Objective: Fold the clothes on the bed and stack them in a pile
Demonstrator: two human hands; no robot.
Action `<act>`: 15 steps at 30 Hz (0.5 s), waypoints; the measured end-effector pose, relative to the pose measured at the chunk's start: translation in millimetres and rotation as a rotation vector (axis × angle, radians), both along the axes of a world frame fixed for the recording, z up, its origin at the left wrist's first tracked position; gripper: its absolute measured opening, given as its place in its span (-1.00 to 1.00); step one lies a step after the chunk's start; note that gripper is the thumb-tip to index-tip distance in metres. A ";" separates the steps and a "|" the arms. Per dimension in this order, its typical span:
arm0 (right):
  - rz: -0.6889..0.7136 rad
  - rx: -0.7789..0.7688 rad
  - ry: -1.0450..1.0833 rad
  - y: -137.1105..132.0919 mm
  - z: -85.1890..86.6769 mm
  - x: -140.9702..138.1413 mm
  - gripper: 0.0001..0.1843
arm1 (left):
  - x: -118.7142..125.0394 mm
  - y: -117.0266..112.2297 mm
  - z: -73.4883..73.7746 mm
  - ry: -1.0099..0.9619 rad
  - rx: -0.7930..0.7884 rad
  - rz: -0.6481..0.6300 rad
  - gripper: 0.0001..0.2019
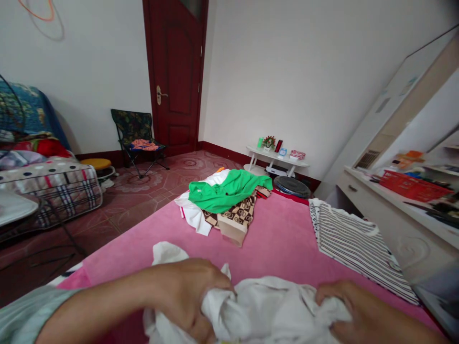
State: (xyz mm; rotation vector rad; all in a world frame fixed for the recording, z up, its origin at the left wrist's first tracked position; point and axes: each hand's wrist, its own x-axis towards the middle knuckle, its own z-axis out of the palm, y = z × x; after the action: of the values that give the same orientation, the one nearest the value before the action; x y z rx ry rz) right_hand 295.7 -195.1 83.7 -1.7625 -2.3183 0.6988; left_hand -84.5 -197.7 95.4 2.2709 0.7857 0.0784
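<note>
A crumpled white garment (pixel 276 306) lies across the near end of the pink bedspread (pixel 279 229), at the bottom of the head view. My left hand (pixel 190 291) is closed on its left side, fingers bunching the cloth. On the right, my right hand (pixel 344 306) pinches another part of the same garment. Its lower part is cut off by the frame edge, so its exact kind is unclear. Beyond it lies a loose pile with a green garment (pixel 229 188) on top of a brown patterned garment (pixel 236 215) and white cloth (pixel 199 222).
A striped shirt (pixel 351 239) lies flat along the bed's right edge, beside a white dresser (pixel 394 205) bearing a red basket (pixel 412 185). Past the bed stand a low white table (pixel 279 156) and a folding chair (pixel 138 131). A red door (pixel 175 71) is at the back.
</note>
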 end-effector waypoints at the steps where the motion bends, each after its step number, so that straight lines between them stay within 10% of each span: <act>1: 0.077 -0.065 -0.008 17.9 22.4 -5.2 -0.73 | -4.7 4.9 14.6 -0.025 -0.007 0.048 -0.70; 4: -0.003 0.313 0.055 79.2 85.4 -20.0 -0.68 | -14.4 36.7 58.5 -0.117 0.257 0.341 -0.70; 7: -0.236 0.810 0.223 131.1 112.7 -23.7 -0.36 | -10.6 91.2 75.4 -0.174 0.747 0.673 -0.56; 10: -0.314 0.982 0.221 158.5 87.1 -2.6 -0.49 | 3.0 148.0 43.6 -0.039 0.915 0.747 -0.47; 15: -0.470 0.874 0.280 159.7 -15.4 94.5 -0.70 | 21.1 196.2 -49.5 0.247 0.797 0.655 -0.33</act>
State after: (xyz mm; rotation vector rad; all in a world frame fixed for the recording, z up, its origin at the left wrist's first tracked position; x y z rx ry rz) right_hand 390.2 -35.4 68.3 -1.5284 -1.5412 -0.1433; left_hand -63.4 -1.6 45.9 2.6481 1.8713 0.4966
